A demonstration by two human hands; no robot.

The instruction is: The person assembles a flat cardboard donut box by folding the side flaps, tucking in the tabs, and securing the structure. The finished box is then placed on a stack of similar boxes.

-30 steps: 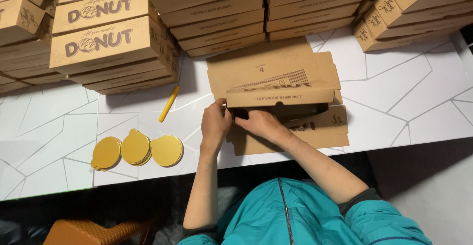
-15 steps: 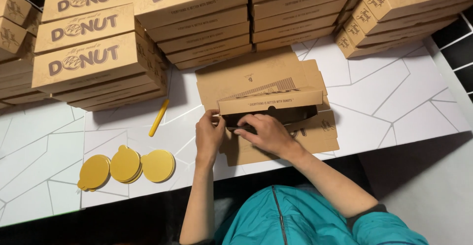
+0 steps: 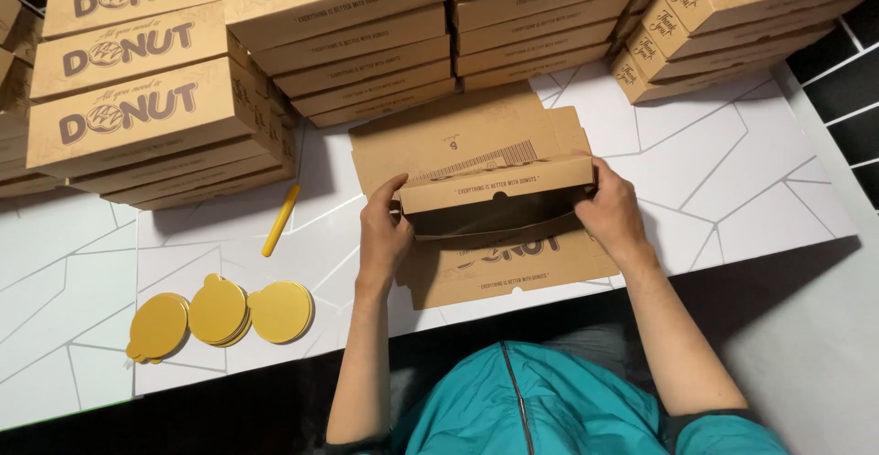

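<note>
A flat brown cardboard box (image 3: 494, 194) lies partly folded on the white table (image 3: 732, 189), its front wall standing up. My left hand (image 3: 383, 231) grips the left end of that raised wall. My right hand (image 3: 612, 212) grips the right end. The box's lid panel (image 3: 513, 267) lies flat toward me, and its base panel (image 3: 449, 144) spreads behind the raised wall.
Stacks of finished brown boxes (image 3: 137, 116) line the back of the table, left to right. Three piles of round gold cardboard discs (image 3: 220, 310) sit at front left. A yellow stick-like tool (image 3: 280, 220) lies beside them. The table's front edge runs just below the box.
My right hand has moved from the middle of the box out to its right end. The front wall now stands held at both ends. The camera view has shifted slightly.
</note>
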